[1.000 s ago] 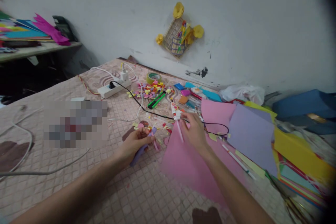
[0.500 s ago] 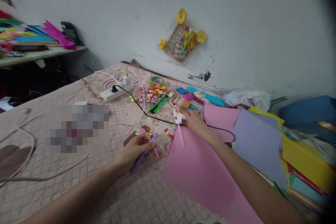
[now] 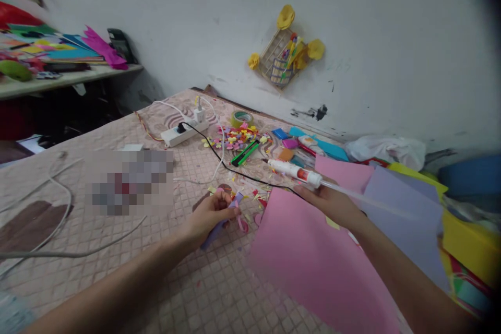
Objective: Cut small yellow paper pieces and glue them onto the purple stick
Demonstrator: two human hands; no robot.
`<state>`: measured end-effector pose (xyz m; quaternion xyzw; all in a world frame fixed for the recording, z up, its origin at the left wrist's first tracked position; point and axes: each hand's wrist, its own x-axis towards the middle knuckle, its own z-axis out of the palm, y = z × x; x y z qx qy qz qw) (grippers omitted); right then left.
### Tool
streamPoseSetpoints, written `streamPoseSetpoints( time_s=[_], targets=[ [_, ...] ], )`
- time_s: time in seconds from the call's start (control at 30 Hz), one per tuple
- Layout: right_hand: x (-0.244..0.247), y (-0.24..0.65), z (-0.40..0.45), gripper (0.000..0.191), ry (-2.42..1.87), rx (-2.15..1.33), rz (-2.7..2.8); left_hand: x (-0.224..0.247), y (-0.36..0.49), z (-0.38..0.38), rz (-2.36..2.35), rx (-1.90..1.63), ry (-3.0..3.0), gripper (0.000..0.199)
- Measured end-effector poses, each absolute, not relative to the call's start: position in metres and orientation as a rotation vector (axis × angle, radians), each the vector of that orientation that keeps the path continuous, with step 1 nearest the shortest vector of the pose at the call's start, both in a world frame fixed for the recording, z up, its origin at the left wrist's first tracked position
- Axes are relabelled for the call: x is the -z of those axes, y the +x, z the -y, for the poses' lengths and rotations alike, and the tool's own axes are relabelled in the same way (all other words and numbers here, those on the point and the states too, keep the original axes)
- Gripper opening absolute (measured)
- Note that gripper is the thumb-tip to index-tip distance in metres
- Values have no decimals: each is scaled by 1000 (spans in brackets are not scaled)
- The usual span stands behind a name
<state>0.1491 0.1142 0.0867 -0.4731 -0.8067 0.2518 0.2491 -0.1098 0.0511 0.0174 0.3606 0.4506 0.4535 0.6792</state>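
My right hand (image 3: 332, 206) is closed around a white glue gun (image 3: 287, 169), raised over the table with its nozzle pointing left. A long clear glue stick (image 3: 362, 199) sticks out of its back end, and a black cord (image 3: 250, 175) runs beneath it. Between the fingers of my left hand (image 3: 211, 215) is a purple paper strip (image 3: 210, 237) with a narrow pink strip (image 3: 241, 221) by the fingertips. Small paper scraps (image 3: 261, 198) lie just beyond that hand. A large pink sheet (image 3: 317, 261) spreads below my right forearm.
Behind the hands are a green cutter (image 3: 246, 153), small paper flowers (image 3: 235, 138), a tape roll (image 3: 241, 118) and a white power strip (image 3: 183, 133). Purple sheets (image 3: 407, 219) and a plastic bag (image 3: 385, 150) lie at right. Grey cable (image 3: 78, 254) crosses the left side.
My right hand has taken hold of the glue gun, lifted it and swung it so the glue stick points right. My left hand keeps its strips. The view has shifted slightly left.
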Motion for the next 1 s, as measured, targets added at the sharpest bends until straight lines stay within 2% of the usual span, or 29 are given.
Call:
streamPoseSetpoints(
  time_s=[0.1, 0.4, 1.0],
  targets=[
    [-94, 147, -102, 16, -1253, -760, 2268, -18, -110, -51, -1002, -1015, 835, 34],
    [-97, 133, -81, 19, -1160, -810, 2480, -16, -111, -52, -1023, -1027, 884, 34],
    [-100, 125, -81, 16, -1151, -749, 2543, -10, -112, -53, -1056, -1047, 1008, 33]
  ],
)
